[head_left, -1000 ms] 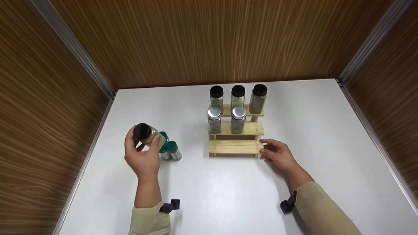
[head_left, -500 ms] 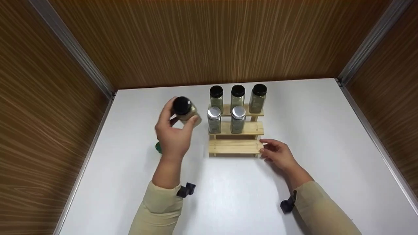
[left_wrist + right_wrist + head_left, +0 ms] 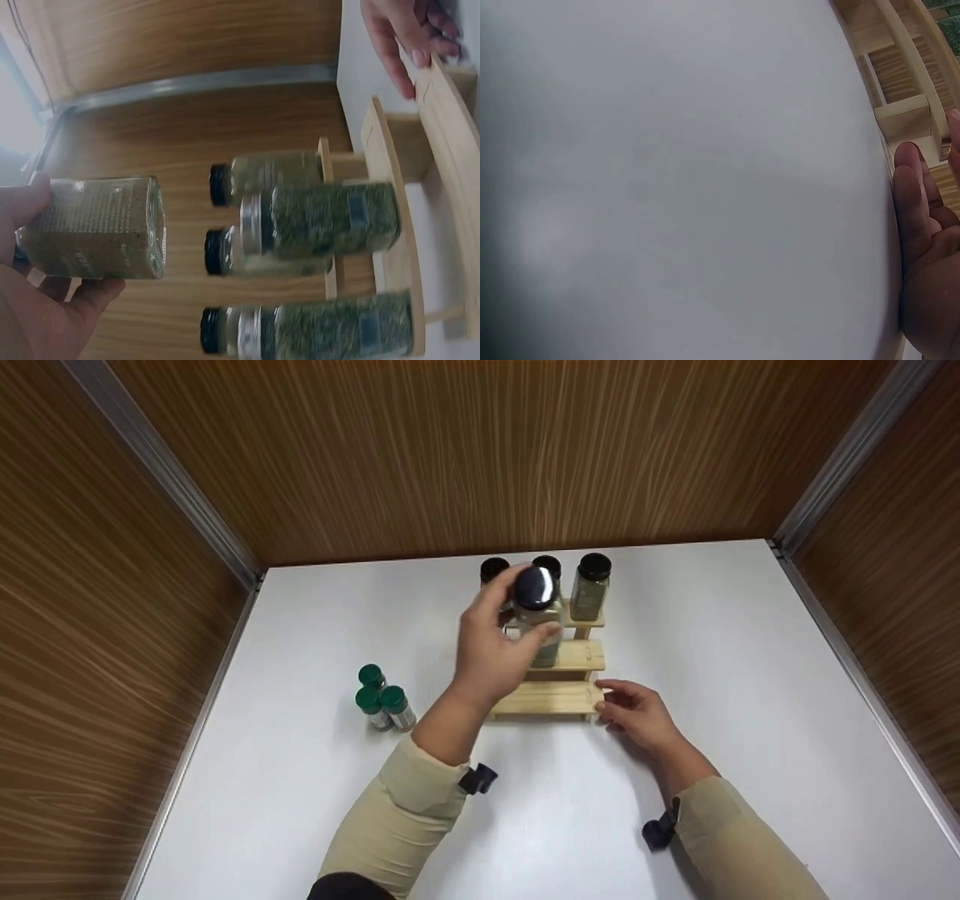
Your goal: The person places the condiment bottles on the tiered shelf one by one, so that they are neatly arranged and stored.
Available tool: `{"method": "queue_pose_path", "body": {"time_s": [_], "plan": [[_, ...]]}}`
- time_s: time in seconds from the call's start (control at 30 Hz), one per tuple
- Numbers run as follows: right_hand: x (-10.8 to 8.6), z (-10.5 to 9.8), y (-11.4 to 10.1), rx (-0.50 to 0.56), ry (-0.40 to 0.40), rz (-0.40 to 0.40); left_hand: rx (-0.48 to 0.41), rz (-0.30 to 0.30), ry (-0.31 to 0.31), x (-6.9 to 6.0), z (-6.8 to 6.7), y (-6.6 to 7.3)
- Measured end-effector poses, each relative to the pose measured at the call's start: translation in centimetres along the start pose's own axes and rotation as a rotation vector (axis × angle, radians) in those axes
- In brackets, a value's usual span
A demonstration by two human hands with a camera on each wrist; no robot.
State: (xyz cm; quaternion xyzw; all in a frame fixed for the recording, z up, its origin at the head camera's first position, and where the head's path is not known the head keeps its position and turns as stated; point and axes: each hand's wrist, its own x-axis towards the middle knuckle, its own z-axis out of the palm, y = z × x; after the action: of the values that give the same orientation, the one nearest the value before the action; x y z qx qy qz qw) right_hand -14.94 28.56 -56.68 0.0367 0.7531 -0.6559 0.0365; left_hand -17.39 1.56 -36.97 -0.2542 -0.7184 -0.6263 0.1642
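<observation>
My left hand [image 3: 491, 652] grips a spice jar [image 3: 536, 604] with a black lid, held in the air over the wooden spice rack [image 3: 551, 697]. In the left wrist view this glass jar [image 3: 94, 225] holds a pale brown spice and is apart from the rack. Thumb and fingers of my right hand [image 3: 637, 712] hold the right end of the rack's lowest shelf. Black-lidded jars [image 3: 591, 585] stand on the top step. Silver-lidded jars of green herbs [image 3: 330, 217] stand on the middle step, mostly hidden by my left hand in the head view.
Several small green-capped bottles [image 3: 394, 705] stand together on the white table [image 3: 300, 795], left of the rack. Wood-grain panels [image 3: 510, 457] close in the back and sides. The lowest shelf carries no jar in its visible part.
My left hand has carried the black-lidded jar from beside the green-capped bottles rightward and up, over the rack. The right hand stays at the lowest shelf's end.
</observation>
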Motion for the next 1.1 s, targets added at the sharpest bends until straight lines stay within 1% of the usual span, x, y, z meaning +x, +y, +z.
{"method": "queue_pose_path", "body": {"time_s": [0.1,0.17,0.23,0.3,0.4,0.53,0.6,0.7,0.83,0.93,1.1], "plan": [[0.0,0.1,0.0,-0.009,0.008,0.012,-0.038,-0.031,-0.075,0.4,1.3,-0.1],[0.0,0.2,0.0,-0.011,0.013,0.017,-0.042,-0.044,-0.112,0.7,2.1,-0.2],[-0.1,0.2,0.0,-0.009,0.017,0.017,-0.042,-0.043,-0.143,0.9,2.9,-0.3],[-0.2,0.2,0.1,-0.004,0.017,0.008,-0.018,-0.046,-0.173,1.1,3.7,-0.4],[-0.3,0.1,0.1,0.012,0.018,-0.004,0.077,-0.062,-0.223,1.4,4.8,-0.7],[-0.5,0.1,0.1,0.025,0.017,-0.020,0.243,-0.089,-0.315,1.6,6.4,-1.1],[-0.6,0.2,0.0,0.024,0.021,-0.026,0.297,-0.101,-0.348,1.6,7.1,-1.4],[-0.7,0.2,0.0,0.017,0.030,-0.032,0.364,-0.106,-0.363,1.3,8.2,-1.9],[-0.8,0.2,-0.1,0.010,0.040,-0.025,0.399,-0.098,-0.372,0.9,9.4,-2.7],[-0.9,0.2,0.0,0.008,0.042,-0.020,0.423,-0.096,-0.378,0.8,9.9,-3.2],[-1.0,0.3,0.0,0.009,0.036,-0.019,0.494,-0.122,-0.374,0.6,10.4,-4.1]]}}
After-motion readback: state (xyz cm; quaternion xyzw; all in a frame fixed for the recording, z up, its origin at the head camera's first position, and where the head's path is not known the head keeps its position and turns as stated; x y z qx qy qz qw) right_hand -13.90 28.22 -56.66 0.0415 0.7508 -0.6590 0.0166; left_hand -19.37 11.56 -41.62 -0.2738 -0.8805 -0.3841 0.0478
